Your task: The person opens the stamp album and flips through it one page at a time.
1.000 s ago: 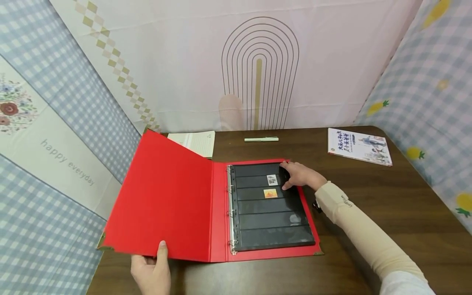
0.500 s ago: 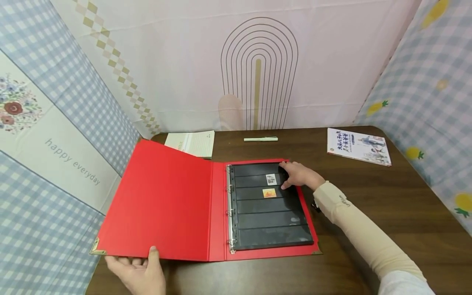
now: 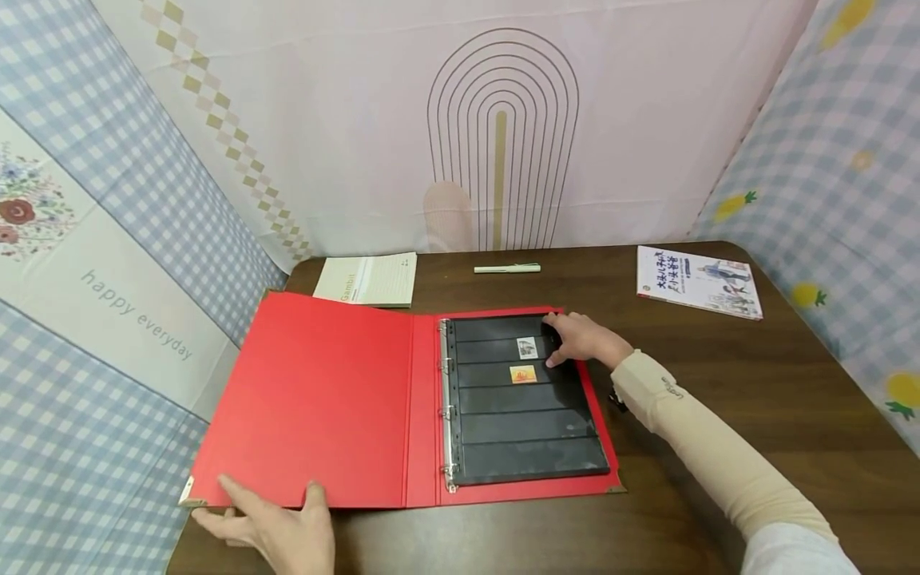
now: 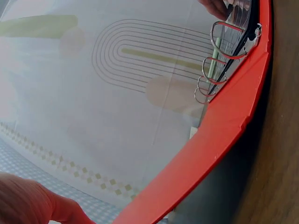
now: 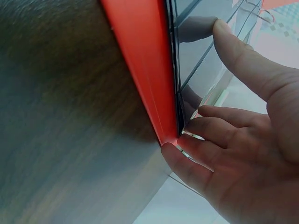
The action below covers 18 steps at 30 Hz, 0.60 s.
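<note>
A red ring binder (image 3: 316, 399) lies spread on the table, its front cover to the left. In the left wrist view the cover (image 4: 187, 172) still slopes up off the table. My left hand (image 3: 280, 527) is at the cover's near edge, fingers spread over the red surface; whether they touch it I cannot tell. Black stock pages (image 3: 532, 431) sit on the metal rings (image 4: 215, 70), bearing a grey-white stamp (image 3: 527, 348) and a yellow-orange stamp (image 3: 523, 374). At the pages' far right corner rests my right hand (image 3: 585, 339), its thumb on the page and fingers extended along the edge.
Behind the cover lies a pale notepad (image 3: 370, 279). A light green pen (image 3: 506, 269) is at the back of the brown table (image 3: 690, 359), and a white illustrated book (image 3: 699, 281) at the back right. Patterned cloths hang around the table.
The front cover has swung down leftward, nearly flat. My left hand has shifted left and let go of its edge, fingers now above it. The right hand stays on the pages.
</note>
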### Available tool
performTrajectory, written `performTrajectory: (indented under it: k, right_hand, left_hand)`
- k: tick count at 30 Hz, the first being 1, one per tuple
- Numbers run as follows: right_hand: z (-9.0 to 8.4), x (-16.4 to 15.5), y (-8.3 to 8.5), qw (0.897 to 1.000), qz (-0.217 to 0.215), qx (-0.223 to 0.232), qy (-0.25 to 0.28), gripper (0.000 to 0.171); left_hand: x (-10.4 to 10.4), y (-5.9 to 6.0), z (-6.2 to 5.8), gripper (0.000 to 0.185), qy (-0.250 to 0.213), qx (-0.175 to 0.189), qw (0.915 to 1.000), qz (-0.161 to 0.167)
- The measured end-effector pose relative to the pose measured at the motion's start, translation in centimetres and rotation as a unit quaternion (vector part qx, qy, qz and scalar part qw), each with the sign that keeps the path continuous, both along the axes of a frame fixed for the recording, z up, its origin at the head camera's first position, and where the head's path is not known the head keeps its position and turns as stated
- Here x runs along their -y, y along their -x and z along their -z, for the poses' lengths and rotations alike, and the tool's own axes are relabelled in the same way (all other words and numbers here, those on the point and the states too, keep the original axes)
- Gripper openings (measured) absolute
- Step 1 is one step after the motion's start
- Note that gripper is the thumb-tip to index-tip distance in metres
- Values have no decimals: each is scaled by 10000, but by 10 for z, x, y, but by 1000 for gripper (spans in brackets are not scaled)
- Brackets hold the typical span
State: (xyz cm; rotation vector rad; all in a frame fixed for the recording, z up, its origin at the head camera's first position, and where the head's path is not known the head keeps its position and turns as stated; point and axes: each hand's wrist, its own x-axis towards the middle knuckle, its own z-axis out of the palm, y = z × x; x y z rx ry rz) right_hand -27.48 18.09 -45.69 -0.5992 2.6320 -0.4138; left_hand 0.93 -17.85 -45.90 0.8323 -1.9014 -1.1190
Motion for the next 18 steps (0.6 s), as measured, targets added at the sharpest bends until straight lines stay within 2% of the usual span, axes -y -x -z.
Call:
performTrajectory:
  k: [4,9,13,16,18]
  right_hand:
    - [0,0,-1,10000,-24,-6,3,85]
    - [1,0,1,10000,-9,9,-19,86]
    - [1,-1,1,10000,-25,-11,-50,86]
    - [2,-1,0,10000,-16,-30,-39,86]
    - [2,-1,0,10000,-12,-40,-19,86]
  left_hand:
    - [-2,4,1,101,79,138,9998,-80]
    - [-1,8,3,102,216,338,9990,209]
    - [1,9,4,103,124,1117,9906,778]
    - [3,12,5,106,12,1844,9752,1225]
    - [4,14,6,105,-15,2129,9666,1428]
